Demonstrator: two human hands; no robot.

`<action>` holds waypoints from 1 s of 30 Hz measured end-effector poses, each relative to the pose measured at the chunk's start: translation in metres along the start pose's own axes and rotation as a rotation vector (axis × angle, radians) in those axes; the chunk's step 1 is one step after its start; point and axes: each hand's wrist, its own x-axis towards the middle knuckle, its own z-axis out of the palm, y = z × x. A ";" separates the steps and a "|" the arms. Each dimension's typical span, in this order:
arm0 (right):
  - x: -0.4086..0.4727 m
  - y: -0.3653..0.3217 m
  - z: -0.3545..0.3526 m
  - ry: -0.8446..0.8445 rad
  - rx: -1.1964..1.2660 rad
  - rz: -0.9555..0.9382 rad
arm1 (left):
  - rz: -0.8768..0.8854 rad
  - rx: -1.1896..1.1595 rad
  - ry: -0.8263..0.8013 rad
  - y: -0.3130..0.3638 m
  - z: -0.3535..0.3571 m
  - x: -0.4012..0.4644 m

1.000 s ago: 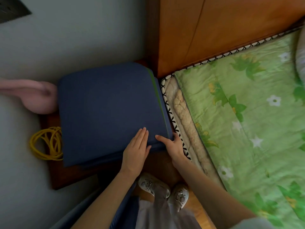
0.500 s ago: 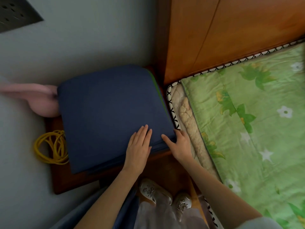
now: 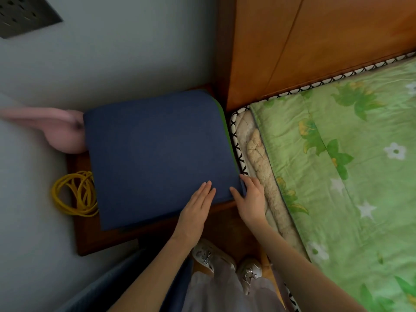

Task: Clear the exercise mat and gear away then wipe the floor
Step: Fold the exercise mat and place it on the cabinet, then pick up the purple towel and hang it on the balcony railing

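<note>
The folded exercise mat [image 3: 155,154], dark blue with a green edge on its right side, lies flat on a low wooden stand [image 3: 108,242] in the corner. My left hand [image 3: 194,210] lies flat with straight fingers on the mat's near right part. At the mat's near right corner my right hand [image 3: 249,199] touches the edge, thumb on top and fingers along the side. A coil of yellow rope [image 3: 74,194] sits on the stand's left, partly under the mat.
A pink object [image 3: 60,131], blurred, rests against the mat's left side by the grey wall [image 3: 112,52]. A wooden headboard [image 3: 315,46] and a bed with a green flowered quilt [image 3: 349,176] fill the right. My shoes [image 3: 225,262] stand on the wooden floor below.
Both hands have stayed on the mat's near right corner. The mat now sits a little further back and squarer on the stand, and the view has shifted slightly.
</note>
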 end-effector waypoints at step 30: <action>-0.158 -0.120 -0.287 0.065 0.741 -0.032 | -0.659 -1.569 0.320 0.149 -0.310 -0.035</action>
